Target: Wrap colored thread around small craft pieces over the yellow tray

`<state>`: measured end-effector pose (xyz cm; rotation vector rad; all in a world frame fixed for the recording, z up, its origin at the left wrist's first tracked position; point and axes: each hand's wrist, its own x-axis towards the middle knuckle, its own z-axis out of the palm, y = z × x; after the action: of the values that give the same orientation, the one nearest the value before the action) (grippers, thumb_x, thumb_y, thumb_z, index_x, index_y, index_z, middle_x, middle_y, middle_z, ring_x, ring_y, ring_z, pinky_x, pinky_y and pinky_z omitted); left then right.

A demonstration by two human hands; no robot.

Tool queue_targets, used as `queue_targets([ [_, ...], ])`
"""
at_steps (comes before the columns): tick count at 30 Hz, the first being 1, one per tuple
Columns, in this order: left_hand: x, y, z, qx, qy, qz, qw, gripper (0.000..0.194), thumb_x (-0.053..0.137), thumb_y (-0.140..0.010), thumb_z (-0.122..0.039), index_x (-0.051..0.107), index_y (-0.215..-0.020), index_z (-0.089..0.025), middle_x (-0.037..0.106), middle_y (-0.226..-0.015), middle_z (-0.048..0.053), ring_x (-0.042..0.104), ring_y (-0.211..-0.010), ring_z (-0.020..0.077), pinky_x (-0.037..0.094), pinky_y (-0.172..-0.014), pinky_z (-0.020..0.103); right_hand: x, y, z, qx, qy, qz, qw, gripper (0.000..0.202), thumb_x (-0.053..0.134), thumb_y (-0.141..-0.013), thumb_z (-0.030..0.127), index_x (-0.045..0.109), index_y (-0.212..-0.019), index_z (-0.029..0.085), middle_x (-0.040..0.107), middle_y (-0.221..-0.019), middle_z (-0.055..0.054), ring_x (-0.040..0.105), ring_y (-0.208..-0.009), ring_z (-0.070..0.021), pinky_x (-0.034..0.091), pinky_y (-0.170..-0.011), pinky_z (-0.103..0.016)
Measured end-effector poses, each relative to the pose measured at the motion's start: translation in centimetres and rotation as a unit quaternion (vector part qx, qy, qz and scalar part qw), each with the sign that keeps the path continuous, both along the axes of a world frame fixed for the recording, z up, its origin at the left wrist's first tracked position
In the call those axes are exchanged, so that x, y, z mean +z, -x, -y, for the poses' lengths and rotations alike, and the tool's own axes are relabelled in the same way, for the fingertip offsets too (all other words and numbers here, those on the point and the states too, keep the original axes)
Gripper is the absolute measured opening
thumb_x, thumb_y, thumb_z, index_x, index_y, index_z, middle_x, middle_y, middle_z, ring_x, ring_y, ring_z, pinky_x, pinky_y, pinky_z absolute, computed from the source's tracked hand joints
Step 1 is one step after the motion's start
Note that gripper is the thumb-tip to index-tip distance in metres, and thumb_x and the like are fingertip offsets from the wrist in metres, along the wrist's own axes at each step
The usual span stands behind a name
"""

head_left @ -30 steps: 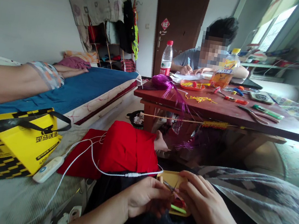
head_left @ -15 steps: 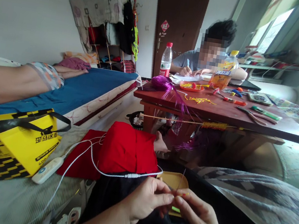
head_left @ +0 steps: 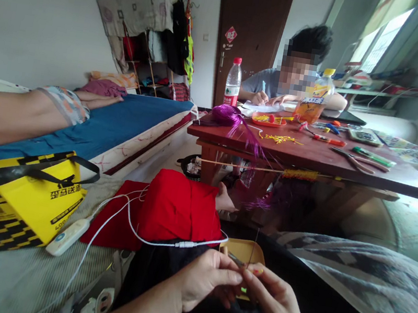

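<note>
Down over the dark cloth on the lap, the right hand (head_left: pixel 270 293) has its fingertips pinched on a thin dark strand (head_left: pixel 255 243), super skinny, wire-like and poking almost straight up. Left hand (head_left: pixel 209 278) is closed in a pinch too, right up against the strand's foot, but can't tell what's inside it. So the strand sits right where the two sets of fingertips meet. Just beyond them there's a smooth yellow tray (head_left: pixel 242 245) with rounded corners, partly hidden. Near the left hand: wrinkly bright red fabric (head_left: pixel 181 207) and a slim white cable (head_left: pixel 128 212).
</note>
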<state>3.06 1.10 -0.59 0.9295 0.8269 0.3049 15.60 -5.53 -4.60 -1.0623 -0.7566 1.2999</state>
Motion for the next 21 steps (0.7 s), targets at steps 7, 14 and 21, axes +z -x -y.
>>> queue_targets([
  [7,-0.3,0.2,-0.2,0.01,0.042,0.037,0.998,0.029,0.075,-0.054,-0.034,0.06,-0.06,-0.01,0.057,-0.053,-0.001,0.049,-0.042,0.0059,0.038,-0.044,0.019,0.6,-2.0,0.9,-0.168,-0.251,0.47,0.829,0.031,0.055,-0.08,0.017,0.054,-0.111,0.021,0.063,-0.108,-0.007,0.059,-0.102,-0.0213,0.047,-0.085,-0.032],
  [14,-0.1,0.2,0.1,0.029,0.108,0.112,0.987,0.031,0.077,-0.052,-0.028,0.064,-0.073,-0.009,0.057,-0.054,-0.001,0.05,-0.044,0.006,0.038,-0.043,0.018,-0.2,-2.2,-0.2,-0.075,-0.435,0.68,0.586,0.03,0.044,-0.087,0.016,0.051,-0.116,0.012,0.065,-0.112,-0.011,0.034,-0.128,-0.0214,0.02,-0.108,-0.044],
  [21,0.6,0.2,-0.1,0.017,0.094,0.082,0.992,0.013,0.064,-0.051,-0.02,0.06,-0.059,-0.011,0.052,-0.042,-0.003,0.043,-0.035,0.0058,0.032,-0.037,0.018,4.1,-4.3,-0.2,0.098,-0.468,0.677,0.56,0.051,0.036,-0.083,0.012,0.034,-0.133,0.001,0.058,-0.12,-0.016,0.046,-0.119,-0.0228,0.04,-0.098,-0.037],
])
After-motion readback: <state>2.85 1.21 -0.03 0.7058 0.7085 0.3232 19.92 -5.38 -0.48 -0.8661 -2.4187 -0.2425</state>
